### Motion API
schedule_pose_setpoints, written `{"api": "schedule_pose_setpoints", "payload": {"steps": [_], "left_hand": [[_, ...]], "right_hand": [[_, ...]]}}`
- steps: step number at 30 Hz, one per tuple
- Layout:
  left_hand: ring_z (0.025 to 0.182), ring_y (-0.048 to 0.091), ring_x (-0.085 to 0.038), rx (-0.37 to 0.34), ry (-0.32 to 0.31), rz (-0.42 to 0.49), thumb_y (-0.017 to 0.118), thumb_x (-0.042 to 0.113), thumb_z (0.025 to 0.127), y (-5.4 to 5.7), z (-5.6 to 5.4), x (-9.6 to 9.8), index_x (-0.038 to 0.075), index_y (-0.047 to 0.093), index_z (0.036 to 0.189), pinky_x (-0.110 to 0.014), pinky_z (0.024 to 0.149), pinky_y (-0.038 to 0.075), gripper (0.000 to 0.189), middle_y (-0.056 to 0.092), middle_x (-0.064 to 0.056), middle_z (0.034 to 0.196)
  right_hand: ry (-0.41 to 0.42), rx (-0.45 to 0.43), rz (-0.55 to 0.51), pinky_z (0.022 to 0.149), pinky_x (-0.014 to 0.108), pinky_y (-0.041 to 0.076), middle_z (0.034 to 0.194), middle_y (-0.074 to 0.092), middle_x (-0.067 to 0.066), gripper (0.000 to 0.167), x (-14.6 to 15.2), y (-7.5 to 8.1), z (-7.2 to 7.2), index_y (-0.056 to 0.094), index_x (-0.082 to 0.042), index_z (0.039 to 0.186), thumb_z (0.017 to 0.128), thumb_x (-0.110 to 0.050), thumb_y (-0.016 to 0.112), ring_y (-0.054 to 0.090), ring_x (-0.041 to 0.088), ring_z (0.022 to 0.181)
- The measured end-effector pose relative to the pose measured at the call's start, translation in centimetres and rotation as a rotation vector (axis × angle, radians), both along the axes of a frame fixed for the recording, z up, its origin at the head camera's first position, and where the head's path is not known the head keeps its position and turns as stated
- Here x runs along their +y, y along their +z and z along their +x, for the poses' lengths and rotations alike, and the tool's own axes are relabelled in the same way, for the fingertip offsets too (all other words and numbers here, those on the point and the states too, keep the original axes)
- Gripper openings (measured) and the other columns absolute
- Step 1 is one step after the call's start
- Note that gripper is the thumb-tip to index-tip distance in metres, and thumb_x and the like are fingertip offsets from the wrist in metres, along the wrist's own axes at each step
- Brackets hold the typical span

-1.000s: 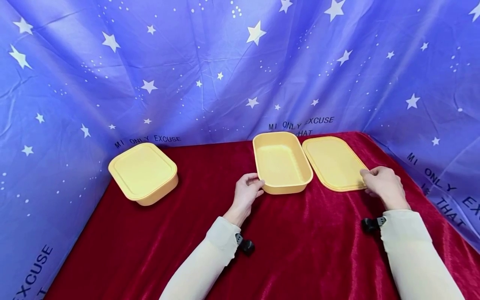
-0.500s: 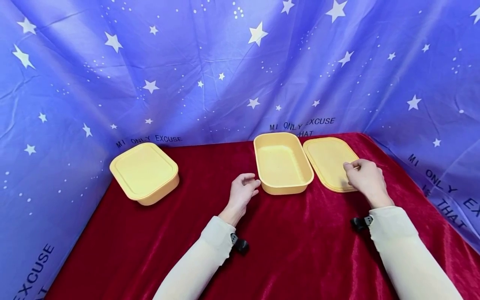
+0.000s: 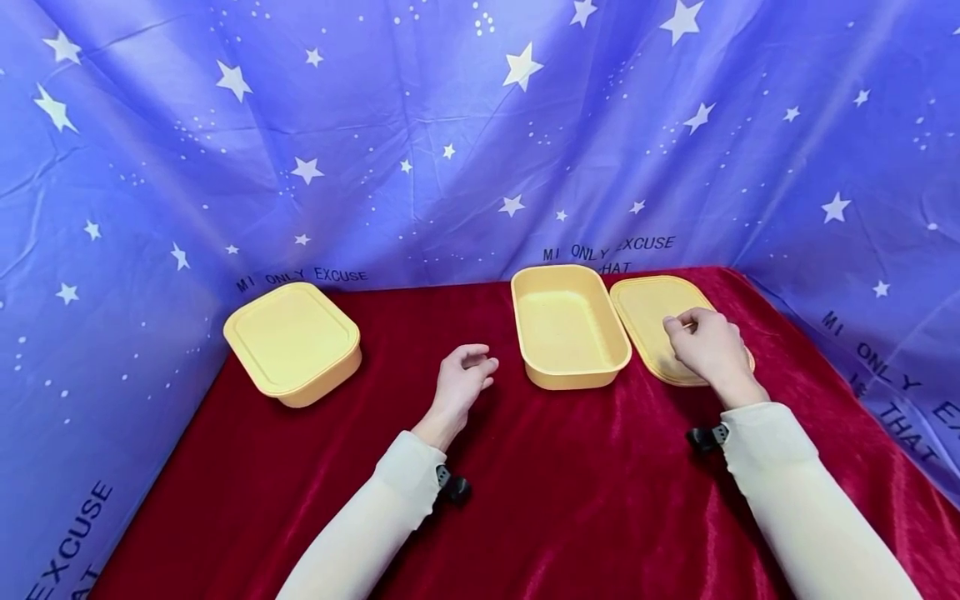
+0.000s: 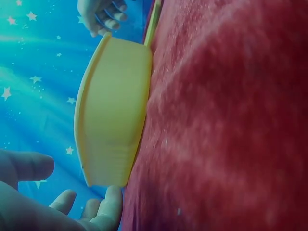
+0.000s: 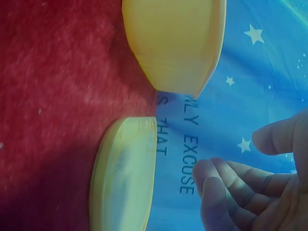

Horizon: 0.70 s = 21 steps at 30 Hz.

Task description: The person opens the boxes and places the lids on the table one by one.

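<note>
Uncovered yellow box (image 3: 576, 380) stood on the worktop (image 3: 585, 492); yellow lid (image 3: 649, 313) lay just beside it; left hand (image 3: 456, 388), grip apart, hung near the box; right hand (image 3: 711, 350), grip apart, hovered over the lid.

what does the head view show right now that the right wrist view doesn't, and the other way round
Only the head view: the covered box, the left hand, both sleeves and the inside of the open box.

Only the right wrist view: the palm side of the right hand, and a plain gap between its fingers and the loose lid.

Both: the right hand, open box, loose lid, red cloth and starry backdrop.
</note>
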<state>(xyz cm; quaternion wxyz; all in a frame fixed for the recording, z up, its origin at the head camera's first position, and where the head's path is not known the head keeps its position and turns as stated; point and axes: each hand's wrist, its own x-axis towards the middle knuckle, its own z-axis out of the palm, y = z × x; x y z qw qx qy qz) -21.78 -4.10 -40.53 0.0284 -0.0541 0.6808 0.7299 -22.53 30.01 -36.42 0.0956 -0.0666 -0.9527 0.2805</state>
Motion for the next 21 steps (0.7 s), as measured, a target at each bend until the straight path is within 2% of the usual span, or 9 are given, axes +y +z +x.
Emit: {"api": "schedule_pose_setpoints", "payload": {"steps": [1,2,6,15,21], "left_hand": [[0.097,0.062,-0.030,0.002,0.001,-0.006,0.065,0.001,0.085,0.1,0.0,-0.2,-0.007,0.057,0.120,-0.043,0.088,0.052,0.036,0.058,-0.012,0.101],[0.096,0.062,-0.029,0.008,0.003,-0.009,0.065,0.002,0.085,-0.4,-0.3,-0.4,-0.006,0.057,0.120,-0.042,0.086,0.053,0.037,0.058,-0.012,0.101],[0.092,0.062,-0.025,0.012,0.015,-0.021,0.065,0.002,0.085,-0.3,-0.2,-1.1,-0.006,0.058,0.119,-0.040,0.086,0.053,0.036,0.058,-0.013,0.102],[0.095,0.062,-0.025,0.021,0.021,-0.053,0.066,0.003,0.086,0.5,0.0,-2.3,-0.005,0.059,0.120,-0.039,0.086,0.053,0.036,0.059,-0.014,0.105],[0.092,0.061,-0.022,0.047,0.030,-0.075,0.066,0.003,0.085,1.1,0.3,-2.9,-0.001,0.062,0.114,-0.037,0.084,0.054,0.029,0.059,-0.013,0.105]], "right_hand": [[0.003,0.011,0.001,0.063,0.045,0.044,0.091,0.063,0.015,0.050,-0.2,0.0,0.0,0.063,-0.003,0.107,0.095,-0.047,0.043,0.057,0.037,0.089],[0.013,0.028,0.004,0.064,0.045,0.044,0.090,0.063,0.016,0.049,-0.4,0.1,-0.1,0.064,-0.002,0.106,0.095,-0.046,0.044,0.057,0.037,0.088],[0.040,0.053,0.006,0.068,0.043,0.043,0.090,0.063,0.015,0.046,-1.1,0.2,-0.4,0.063,-0.002,0.103,0.096,-0.043,0.045,0.058,0.033,0.085],[0.053,0.056,0.006,0.067,0.044,0.042,0.092,0.063,0.014,0.045,-2.9,1.2,-1.0,0.063,-0.006,0.104,0.096,-0.046,0.044,0.056,0.032,0.087],[0.068,0.055,0.004,0.067,0.046,0.043,0.097,0.064,0.013,0.044,-4.2,1.8,-1.5,0.063,-0.009,0.103,0.095,-0.048,0.045,0.057,0.033,0.088]]}}
